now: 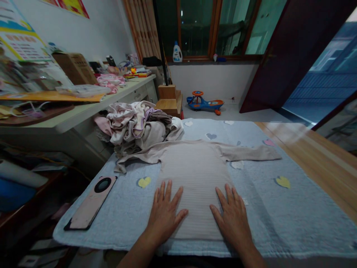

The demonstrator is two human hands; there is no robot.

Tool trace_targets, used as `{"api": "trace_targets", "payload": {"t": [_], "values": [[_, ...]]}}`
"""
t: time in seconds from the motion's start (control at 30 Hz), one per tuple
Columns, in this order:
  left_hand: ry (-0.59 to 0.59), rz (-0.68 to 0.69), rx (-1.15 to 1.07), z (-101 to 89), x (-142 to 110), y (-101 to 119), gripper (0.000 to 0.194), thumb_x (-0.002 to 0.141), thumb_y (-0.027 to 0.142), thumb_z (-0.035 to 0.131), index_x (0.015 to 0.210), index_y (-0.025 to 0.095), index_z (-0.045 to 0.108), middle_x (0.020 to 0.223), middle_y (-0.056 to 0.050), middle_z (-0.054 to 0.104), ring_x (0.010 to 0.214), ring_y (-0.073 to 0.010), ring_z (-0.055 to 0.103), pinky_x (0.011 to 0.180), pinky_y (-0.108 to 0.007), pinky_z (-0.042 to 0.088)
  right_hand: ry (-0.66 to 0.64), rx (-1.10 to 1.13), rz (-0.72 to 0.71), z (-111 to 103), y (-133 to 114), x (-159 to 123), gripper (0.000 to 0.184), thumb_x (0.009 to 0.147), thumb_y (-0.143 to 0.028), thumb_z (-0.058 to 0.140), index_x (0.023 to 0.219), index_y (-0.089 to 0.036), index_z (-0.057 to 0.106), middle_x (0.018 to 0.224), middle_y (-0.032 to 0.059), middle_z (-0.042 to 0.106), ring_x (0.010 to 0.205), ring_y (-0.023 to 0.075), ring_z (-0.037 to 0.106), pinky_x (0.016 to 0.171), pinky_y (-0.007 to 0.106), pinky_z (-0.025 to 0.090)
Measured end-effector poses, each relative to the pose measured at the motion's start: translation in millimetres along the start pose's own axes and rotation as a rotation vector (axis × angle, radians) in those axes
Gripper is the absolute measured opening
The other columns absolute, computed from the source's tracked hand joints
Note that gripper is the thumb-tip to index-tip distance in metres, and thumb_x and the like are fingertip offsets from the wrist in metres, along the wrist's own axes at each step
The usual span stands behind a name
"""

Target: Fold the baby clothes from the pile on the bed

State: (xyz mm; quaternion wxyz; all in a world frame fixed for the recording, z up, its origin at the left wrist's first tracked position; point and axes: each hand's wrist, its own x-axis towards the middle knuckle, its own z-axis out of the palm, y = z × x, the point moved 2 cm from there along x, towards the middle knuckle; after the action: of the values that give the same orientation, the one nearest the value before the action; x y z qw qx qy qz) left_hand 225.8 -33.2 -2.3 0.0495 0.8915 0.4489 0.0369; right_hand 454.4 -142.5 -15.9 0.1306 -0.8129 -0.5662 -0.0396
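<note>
A beige ribbed long-sleeved shirt (196, 175) lies spread out on a blue cloth with hearts (267, 208), its neck at the far side and its hem toward me. My left hand (166, 208) rests flat on the shirt's lower left edge, fingers spread. On the lower right edge lies my right hand (232, 212), also flat with fingers apart. The right sleeve stretches straight out to the side. The left sleeve is bent and creased, running along the front of a heap of crumpled clothes (139, 128).
A phone (93, 203) lies face down at the cloth's left. Bare wood tabletop (312, 160) shows on the right. A cluttered desk (83, 111) stands left, and a wooden block stool (169, 102) behind the heap. A blue ride-on toy (205, 103) sits on the floor beyond.
</note>
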Motion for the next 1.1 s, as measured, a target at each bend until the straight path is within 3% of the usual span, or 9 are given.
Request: {"api": "trace_targets", "payload": {"t": [0.13, 0.23, 0.37, 0.5, 0.67, 0.8, 0.93, 1.1], "values": [[0.016, -0.061, 0.037, -15.6, 6.7, -19.5, 0.056, 0.089, 0.044, 0.058, 0.14, 0.024, 0.051, 0.148, -0.017, 0.044, 0.137, -0.0367, 0.038, 0.107, -0.05, 0.036, -0.059, 0.02, 0.014, -11.7, 12.4, 17.4, 0.048, 0.088, -0.041, 0.052, 0.131, -0.02, 0.059, 0.142, 0.0133, 0.052, 0.129, 0.0332, 0.047, 0.104, 0.05, 0.039], [0.037, -0.039, 0.036, -32.8, 32.4, -26.9, 0.041, 0.094, 0.033, 0.05, 0.13, 0.016, 0.058, 0.131, -0.016, 0.059, 0.12, -0.0293, 0.055, 0.103, -0.044, 0.042, -0.107, 0.025, 0.009, -18.9, 15.4, 52.1, 0.038, 0.089, -0.036, 0.049, 0.119, -0.018, 0.065, 0.126, 0.0139, 0.063, 0.111, 0.0305, 0.059, 0.096, 0.046, 0.046], [0.089, 0.106, 0.017, -39.0, 82.5, -27.7, 0.039, 0.092, 0.025, 0.052, 0.129, 0.013, 0.057, 0.141, -0.015, 0.052, 0.131, -0.0286, 0.046, 0.112, -0.044, 0.034, -0.039, 0.069, -0.111, -11.7, 2.1, 107.5, 0.048, 0.09, -0.034, 0.048, 0.132, -0.011, 0.055, 0.139, 0.0168, 0.054, 0.129, 0.0275, 0.049, 0.108, 0.04, 0.038], [0.054, 0.151, -0.003, -22.5, 113.2, -32.9, 0.04, 0.092, 0.026, 0.054, 0.131, 0.014, 0.055, 0.144, -0.016, 0.049, 0.136, -0.0308, 0.04, 0.113, -0.047, 0.032, -0.111, 0.058, -0.209, 8.4, -0.4, 140.1, 0.051, 0.095, -0.037, 0.043, 0.137, -0.01, 0.05, 0.147, 0.0175, 0.047, 0.137, 0.0262, 0.04, 0.113, 0.04, 0.032], [0.1, 0.172, -0.005, -15.3, 124.3, -40.1, 0.032, 0.094, 0.033, 0.051, 0.122, 0.02, 0.059, 0.131, -0.012, 0.057, 0.124, -0.0284, 0.049, 0.105, -0.045, 0.039, -0.108, -0.028, -0.092, 13.4, 10.5, 156.3, 0.049, 0.097, -0.038, 0.04, 0.133, -0.008, 0.054, 0.146, 0.0215, 0.046, 0.137, 0.0293, 0.04, 0.113, 0.042, 0.029], [0.111, 0.136, 0.011, -20.1, 153.0, -41.7, 0.024, 0.095, 0.031, 0.047, 0.111, 0.02, 0.061, 0.121, -0.011, 0.061, 0.116, -0.0253, 0.054, 0.101, -0.04, 0.041, -0.114, -0.042, -0.068, 12.5, -10.3, 178.8, 0.049, 0.096, -0.041, 0.042, 0.131, -0.008, 0.054, 0.145, 0.0218, 0.046, 0.136, 0.0316, 0.04, 0.111, 0.044, 0.029], [0.13, 0.111, 0.015, -15.7, 189.8, -45.6, 0.038, 0.093, 0.033, 0.051, 0.127, 0.017, 0.054, 0.145, -0.014, 0.047, 0.136, -0.0276, 0.039, 0.112, -0.042, 0.031, -0.177, 0.011, -0.228, 22.4, -34.3, 211.0, 0.053, 0.098, -0.042, 0.04, 0.139, -0.01, 0.047, 0.153, 0.0191, 0.038, 0.141, 0.029, 0.033, 0.112, 0.042, 0.026], [0.082, 0.034, 0.034, 0.5, 203.3, -56.6, 0.051, 0.097, 0.045, 0.042, 0.139, 0.016, 0.045, 0.151, -0.015, 0.04, 0.141, -0.032, 0.032, 0.114, -0.047, 0.026, -0.218, 0.013, -0.262, 37.5, -15.4, 242.4, 0.051, 0.099, -0.038, 0.039, 0.143, -0.011, 0.045, 0.153, 0.0176, 0.038, 0.141, 0.0248, 0.033, 0.114, 0.039, 0.022]]}}
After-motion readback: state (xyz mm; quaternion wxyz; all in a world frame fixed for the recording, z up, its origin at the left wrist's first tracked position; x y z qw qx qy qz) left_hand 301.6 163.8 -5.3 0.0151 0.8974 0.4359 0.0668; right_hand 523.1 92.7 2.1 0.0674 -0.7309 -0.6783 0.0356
